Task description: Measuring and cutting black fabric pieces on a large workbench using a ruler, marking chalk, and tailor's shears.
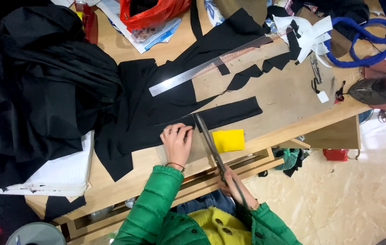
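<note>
Wooden and pale, the work table fills the view, with a shiny tiled floor below it on the right. Black cloth lies flat near the table's front edge, and one long strip of it sticks out to the right. The left hand rests on top of this cloth with its fingers bent and pressed down, close together. Just to the right, the right hand is wrapped around the handles of big scissors. The long blades point away from the person, and their tips reach the cloth right beside the left hand. A small yellow piece lies touching the right side of the blades. Farther back, a long metal ruler lies slanted over the cloth. A big heap of black fabric sits on the left, over a white pad. An iron and blue cord are far on the right.
</note>
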